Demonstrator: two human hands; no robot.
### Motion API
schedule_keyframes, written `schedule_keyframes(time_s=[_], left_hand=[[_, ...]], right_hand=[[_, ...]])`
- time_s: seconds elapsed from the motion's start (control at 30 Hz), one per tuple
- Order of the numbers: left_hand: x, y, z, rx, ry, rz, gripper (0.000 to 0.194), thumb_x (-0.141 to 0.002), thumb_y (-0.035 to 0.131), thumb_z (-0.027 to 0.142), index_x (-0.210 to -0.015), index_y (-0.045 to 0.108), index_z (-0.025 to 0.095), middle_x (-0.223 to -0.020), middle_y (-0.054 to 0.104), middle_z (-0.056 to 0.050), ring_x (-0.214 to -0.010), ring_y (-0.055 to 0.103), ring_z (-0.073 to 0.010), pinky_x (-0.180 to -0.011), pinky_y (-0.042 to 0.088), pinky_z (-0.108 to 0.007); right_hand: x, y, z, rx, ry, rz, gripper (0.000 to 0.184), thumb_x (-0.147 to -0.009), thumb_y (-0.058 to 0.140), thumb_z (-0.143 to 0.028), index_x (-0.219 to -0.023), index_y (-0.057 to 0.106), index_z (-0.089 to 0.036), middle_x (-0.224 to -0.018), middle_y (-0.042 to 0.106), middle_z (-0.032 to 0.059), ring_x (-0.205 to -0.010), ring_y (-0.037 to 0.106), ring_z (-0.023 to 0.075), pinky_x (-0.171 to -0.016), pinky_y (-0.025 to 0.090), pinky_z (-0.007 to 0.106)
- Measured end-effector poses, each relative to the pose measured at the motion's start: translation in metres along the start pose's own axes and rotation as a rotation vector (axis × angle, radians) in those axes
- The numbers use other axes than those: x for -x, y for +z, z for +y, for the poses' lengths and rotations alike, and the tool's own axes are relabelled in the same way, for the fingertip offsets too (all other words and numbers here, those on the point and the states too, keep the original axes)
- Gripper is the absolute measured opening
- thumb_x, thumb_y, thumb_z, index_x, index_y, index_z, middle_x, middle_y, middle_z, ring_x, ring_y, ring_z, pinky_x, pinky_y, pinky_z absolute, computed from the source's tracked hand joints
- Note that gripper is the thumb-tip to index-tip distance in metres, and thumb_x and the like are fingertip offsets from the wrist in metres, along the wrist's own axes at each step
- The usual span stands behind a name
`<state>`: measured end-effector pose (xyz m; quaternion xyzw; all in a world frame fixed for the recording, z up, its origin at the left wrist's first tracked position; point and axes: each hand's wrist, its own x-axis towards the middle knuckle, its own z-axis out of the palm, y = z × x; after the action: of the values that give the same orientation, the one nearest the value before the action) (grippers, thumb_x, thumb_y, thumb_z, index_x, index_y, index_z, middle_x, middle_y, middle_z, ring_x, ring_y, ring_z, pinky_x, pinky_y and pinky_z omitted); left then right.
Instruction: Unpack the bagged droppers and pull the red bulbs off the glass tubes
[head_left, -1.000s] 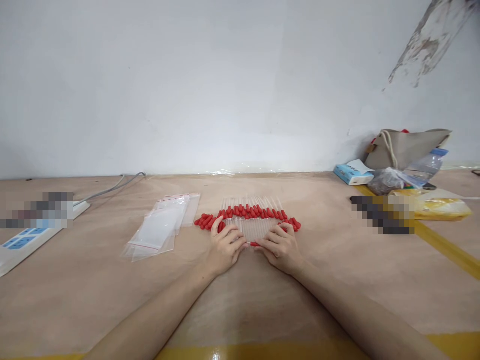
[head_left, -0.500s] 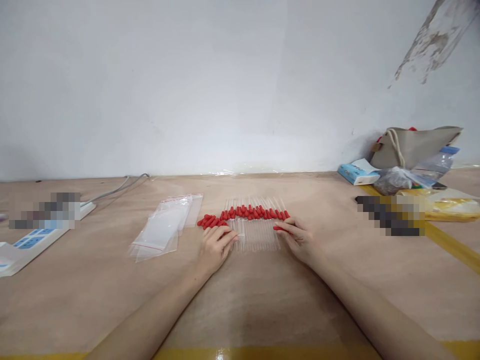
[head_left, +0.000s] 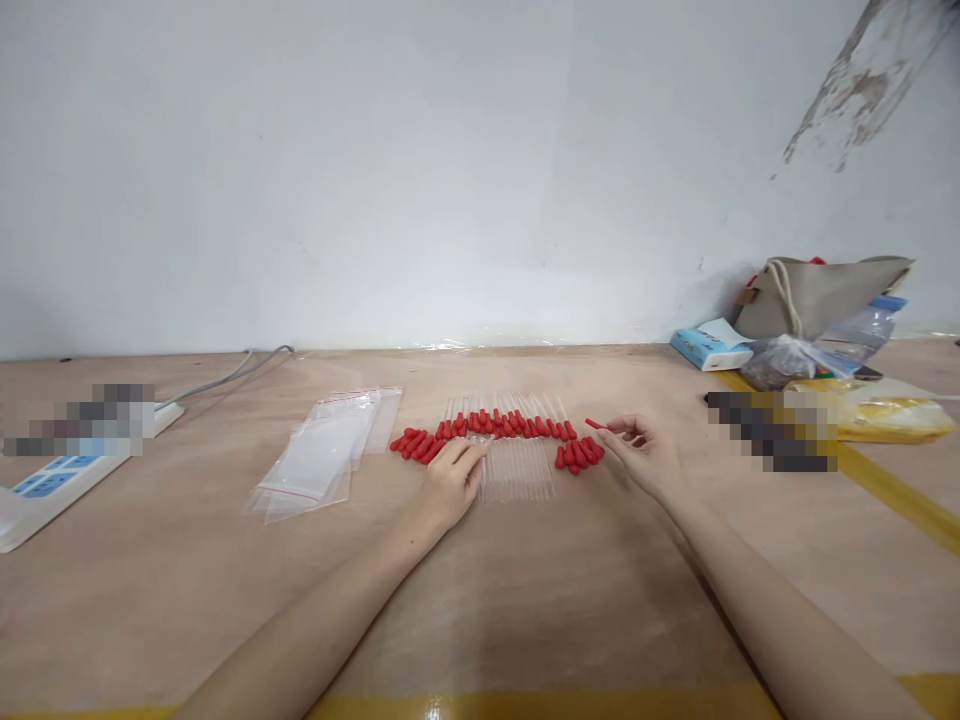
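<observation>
Thin clear dropper tubes (head_left: 517,475) lie side by side in the middle of the table, in a near row and a far row. Across them runs a line of red rubber bulbs (head_left: 495,422), with loose red bulbs at both ends. Over the left end of the near row, my left hand (head_left: 454,482) is closed, and a clear tube (head_left: 480,438) shows at its fingertips. To the right of the rows, my right hand (head_left: 646,455) pinches a red rubber bulb (head_left: 595,424) between thumb and finger, above a small cluster of bulbs (head_left: 579,456).
Clear zip bags (head_left: 319,455) lie fanned at the left. Beyond them is a white power strip (head_left: 90,470) with a grey cable (head_left: 225,378). A tissue pack (head_left: 711,347), a grey bag (head_left: 825,295) and a yellow packet (head_left: 877,412) sit at the right.
My right hand has moved right and up from the tubes' right end, uncovering the bulb cluster there. My left hand has shifted slightly right, with its fingertips higher.
</observation>
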<state>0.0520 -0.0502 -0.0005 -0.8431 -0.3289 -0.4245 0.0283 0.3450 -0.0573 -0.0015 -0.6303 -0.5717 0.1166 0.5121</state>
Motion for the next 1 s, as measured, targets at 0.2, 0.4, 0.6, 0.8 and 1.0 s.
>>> schedule_keyframes(time_s=[0.2,0.4,0.6,0.8,1.0], left_hand=[[0.001,0.005,0.004,0.032,0.038,-0.055,0.015,-0.079,0.045,0.011,-0.083,0.058,0.017,-0.083,0.056,-0.004,-0.078,0.053,-0.0134,-0.072,0.046,-0.026],[0.003,0.004,0.008,0.038,0.015,-0.092,0.015,-0.079,0.051,0.023,-0.089,0.060,0.016,-0.087,0.055,-0.006,-0.082,0.053,-0.0149,-0.075,0.046,-0.028],[0.004,0.002,0.009,0.070,0.005,-0.123,0.030,-0.074,0.059,0.038,-0.094,0.059,0.015,-0.090,0.055,-0.008,-0.085,0.052,-0.0176,-0.076,0.046,-0.031],[0.004,-0.011,0.014,-0.024,-0.007,-0.138,0.038,-0.072,0.058,0.044,-0.096,0.061,0.016,-0.090,0.059,-0.009,-0.087,0.052,-0.0202,-0.077,0.044,-0.036],[0.003,-0.020,0.013,-0.083,0.114,-0.277,0.046,-0.073,0.055,0.048,-0.111,0.055,0.023,-0.114,0.056,-0.008,-0.114,0.043,-0.0255,-0.095,0.030,-0.046]], right_hand=[[0.001,0.004,0.007,0.062,-0.063,-0.094,0.030,-0.067,0.057,-0.046,-0.076,0.062,-0.018,-0.074,0.063,0.0040,-0.068,0.052,0.0156,-0.064,0.040,0.028],[0.003,0.003,0.007,0.210,-0.120,-0.131,0.028,-0.067,0.056,-0.047,-0.070,0.064,-0.021,-0.070,0.063,0.0023,-0.071,0.053,0.0174,-0.068,0.039,0.030],[-0.004,0.007,0.009,0.157,-0.026,0.002,0.033,-0.071,0.049,-0.047,-0.069,0.063,-0.018,-0.070,0.063,0.0041,-0.065,0.052,0.0155,-0.062,0.040,0.027],[-0.032,0.014,-0.011,0.348,0.262,-0.239,0.025,-0.065,0.053,-0.043,-0.063,0.065,-0.020,-0.058,0.062,0.0023,-0.056,0.055,0.0161,-0.052,0.036,0.026],[-0.059,0.030,-0.019,0.314,0.262,-0.307,0.027,-0.053,0.067,-0.038,-0.040,0.053,-0.019,-0.035,0.047,0.0013,-0.049,0.054,0.0194,-0.049,0.036,0.029]])
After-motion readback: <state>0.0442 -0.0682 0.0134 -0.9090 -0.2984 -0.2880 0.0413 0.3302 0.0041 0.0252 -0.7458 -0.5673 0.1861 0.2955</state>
